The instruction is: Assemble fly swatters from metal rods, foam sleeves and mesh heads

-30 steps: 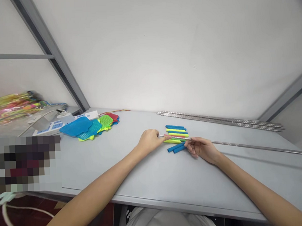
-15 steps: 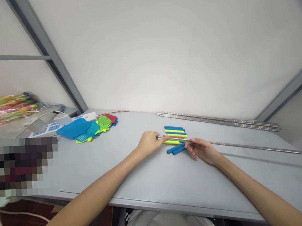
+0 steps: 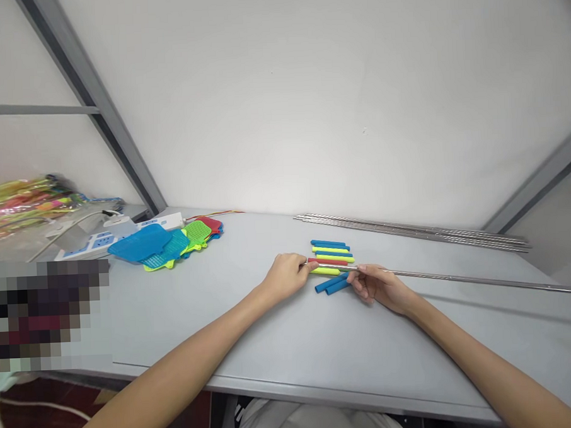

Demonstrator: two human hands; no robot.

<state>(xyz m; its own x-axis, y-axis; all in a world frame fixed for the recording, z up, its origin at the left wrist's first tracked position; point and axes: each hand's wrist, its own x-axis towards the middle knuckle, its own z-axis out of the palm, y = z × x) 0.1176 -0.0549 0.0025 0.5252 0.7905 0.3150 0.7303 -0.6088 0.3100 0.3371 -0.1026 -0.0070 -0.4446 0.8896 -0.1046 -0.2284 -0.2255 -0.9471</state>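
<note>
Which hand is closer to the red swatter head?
Left. The left hand is in front and to the right of the red swatter head; the right hand is farther right.

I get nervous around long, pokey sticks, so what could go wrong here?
The long metal rod runs past the right hand and out of the picture, so its far end might bump something we can't see. Two blue tubes lie close by that hand, so a small slip could nudge them, and being round, they might roll.
</note>
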